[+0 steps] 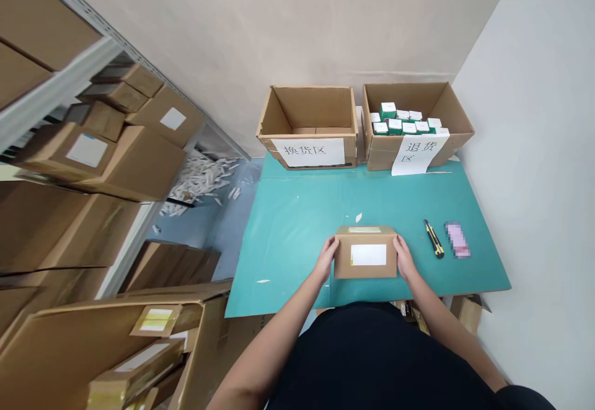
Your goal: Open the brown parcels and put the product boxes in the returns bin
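Observation:
A small brown cardboard box (341, 267) with a white label on its front and tape along its top is held between my two hands at the table's near side. My left hand (328, 255) grips its left end, fingers bent round the edge. On the opposite end, my right hand (403, 256) grips in the same way. To the right of my right hand lies a yellow-and-black utility knife (434, 238), and beside it a pink, blurred-out flat item (458, 239). The box's underside is hidden.
On the green tabletop (288, 230), two open cartons stand at the back: a left carton (309, 140) with a paper sign, and a right carton (379, 157) holding several green-and-white boxes. A large carton (218, 317) of parcels stands lower left, below shelves (134, 224) of boxes.

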Tool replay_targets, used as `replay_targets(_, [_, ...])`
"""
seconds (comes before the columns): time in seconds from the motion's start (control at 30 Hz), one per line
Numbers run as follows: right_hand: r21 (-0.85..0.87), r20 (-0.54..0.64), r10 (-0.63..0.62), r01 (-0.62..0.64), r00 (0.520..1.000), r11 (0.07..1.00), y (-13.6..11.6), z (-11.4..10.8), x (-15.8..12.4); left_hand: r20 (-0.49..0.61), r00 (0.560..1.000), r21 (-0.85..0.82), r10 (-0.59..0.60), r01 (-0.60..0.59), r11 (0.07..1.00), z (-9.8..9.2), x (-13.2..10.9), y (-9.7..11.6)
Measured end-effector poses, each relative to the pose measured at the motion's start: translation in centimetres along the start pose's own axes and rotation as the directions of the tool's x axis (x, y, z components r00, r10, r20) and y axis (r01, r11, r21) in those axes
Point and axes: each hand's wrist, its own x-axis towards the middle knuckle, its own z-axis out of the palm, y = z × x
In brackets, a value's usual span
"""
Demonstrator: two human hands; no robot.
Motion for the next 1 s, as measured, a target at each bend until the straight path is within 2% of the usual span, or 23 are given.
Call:
replay_targets(0.1, [0.057, -0.014, -0.036, 0.037, 0.999, 0.998, -1.3, -0.1, 0.7, -0.024, 0.999, -0.046, 0.036, -0.037, 0.998, 0.1, 0.4, 0.6])
replay_targets(0.17, [0.056, 0.01, -0.031, 0.03, 0.999, 0.998, -1.4, -0.5, 0.6, -0.036, 0.999, -0.056, 0.019, -0.021, 0.998, -0.3, 0.4, 0.2])
replay_targets(0.3, [-0.034, 0.012, 0.061, -0.06, 0.998, 0.998, -0.2, -1.6, 0.3, -0.046, 0.999, 0.005, -0.023, 0.023, 1.0, -1.2, 0.3, -1.1])
replay_targets(0.4, [-0.097, 0.037, 0.131, -0.127, 0.991, 0.987, 0.0, -1.7, 0.9, -0.034, 0.999, 0.056, -0.025, 0.027, 0.998, -1.0, 0.9, -1.1])
replay_targets(0.57, [-0.127, 0.182, 0.02, 0.004, 0.983, 0.992, -1.4, -0.7, 2.7, 0.052, 0.997, 0.083, 0.055, -0.059, 0.995, 0.2, 2.7, 0.4])
replay_targets(0.63, [-0.108, 0.19, -0.009, 0.03, 0.982, 0.994, -1.7, -0.8, 2.8, 0.084, 0.994, 0.064, 0.075, -0.08, 0.995, 0.2, 2.7, 0.4])
replay_targets(0.73, [-0.082, 0.149, -0.019, 0.031, 0.989, 0.996, -1.2, -1.9, 1.7, 0.139, 0.986, 0.04, 0.093, -0.1, 0.994, -0.9, 1.6, -0.5])
replay_targets(0.8, [-0.058, 0.13, 0.014, -0.006, 0.991, 0.998, -0.5, -3.0, 0.3, 0.178, 0.982, 0.022, 0.059, -0.064, 0.998, -2.0, 0.5, -1.4])
replay_targets(0.9, [-0.016, 0.111, 0.115, -0.114, 0.987, 0.993, 1.0, -4.4, -1.5, 0.219, 0.974, -0.039, -0.064, 0.075, 0.996, -3.3, -1.1, -2.5])
replay_targets(1.0, [-0.035, 0.058, 0.218, -0.216, 0.974, 0.976, 2.1, -4.7, -1.8, 0.19, 0.965, -0.056, -0.183, 0.196, 0.979, -3.4, -1.6, -2.9])
